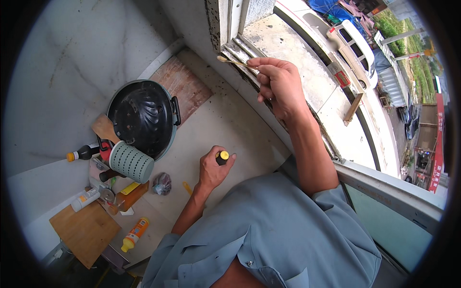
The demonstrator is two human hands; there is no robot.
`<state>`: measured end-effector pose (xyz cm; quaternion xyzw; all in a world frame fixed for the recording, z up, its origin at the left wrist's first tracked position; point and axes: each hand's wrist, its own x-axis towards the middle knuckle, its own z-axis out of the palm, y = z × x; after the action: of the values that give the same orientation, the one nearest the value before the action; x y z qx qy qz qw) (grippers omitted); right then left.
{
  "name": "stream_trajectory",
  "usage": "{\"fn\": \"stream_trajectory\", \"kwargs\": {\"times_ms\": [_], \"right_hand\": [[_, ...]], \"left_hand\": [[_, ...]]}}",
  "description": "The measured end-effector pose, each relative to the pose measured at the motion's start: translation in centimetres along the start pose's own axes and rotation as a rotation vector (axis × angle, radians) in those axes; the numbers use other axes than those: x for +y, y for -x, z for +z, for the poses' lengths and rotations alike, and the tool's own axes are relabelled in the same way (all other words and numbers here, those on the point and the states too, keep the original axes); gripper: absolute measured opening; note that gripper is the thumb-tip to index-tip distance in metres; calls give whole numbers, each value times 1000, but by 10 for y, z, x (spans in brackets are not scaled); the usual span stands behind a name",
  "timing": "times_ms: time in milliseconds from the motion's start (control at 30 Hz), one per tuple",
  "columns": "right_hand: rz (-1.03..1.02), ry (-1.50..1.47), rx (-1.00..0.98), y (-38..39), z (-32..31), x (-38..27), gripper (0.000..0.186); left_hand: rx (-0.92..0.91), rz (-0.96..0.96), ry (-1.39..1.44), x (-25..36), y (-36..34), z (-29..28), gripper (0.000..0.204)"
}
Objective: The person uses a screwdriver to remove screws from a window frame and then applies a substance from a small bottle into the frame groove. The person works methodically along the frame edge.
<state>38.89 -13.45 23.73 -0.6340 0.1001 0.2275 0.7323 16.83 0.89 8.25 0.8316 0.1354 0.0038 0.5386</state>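
My left hand [214, 169] is closed round a small dark bottle [222, 157] with a yellow top, held above the pale countertop [245, 127]. Up by the window, my right hand [283, 86] pinches a thin, light-coloured stick [238, 63] with a pale rounded tip; whether that tip has bristles is too small to tell. The tip hovers over or touches the dirty window track [235, 50], near the corner of the frame. Dark grime lines the track and the sill edge under my right hand.
At left a black-lidded pot [142, 113] stands near a green perforated basket [132, 162]. Several bottles, a wooden board [85, 233], a yellow-orange bottle [136, 234] and a dark bagged bundle [162, 184] lie closer. A sliding window frame [384, 192] runs along my right side.
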Motion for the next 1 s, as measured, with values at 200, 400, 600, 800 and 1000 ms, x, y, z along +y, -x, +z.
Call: {"fn": "stream_trajectory", "kwargs": {"times_ms": [200,400,600,800,1000], "right_hand": [[-45,-93,18,-4,-9,0,28],[-61,52,70,-6,-4,5,31],[-78,160,51,-8,-5,4,33],[-572,940,114,-11,-5,16,22],[-845,1103,98,-20,-13,22,11]], "left_hand": [[4,6,-3,-1,0,0,32],[1,12,-6,-2,0,1,32],[0,0,-8,-2,0,-1,32],[-14,0,-10,-3,-1,-1,33],[-4,13,-7,-3,-2,0,32]]}}
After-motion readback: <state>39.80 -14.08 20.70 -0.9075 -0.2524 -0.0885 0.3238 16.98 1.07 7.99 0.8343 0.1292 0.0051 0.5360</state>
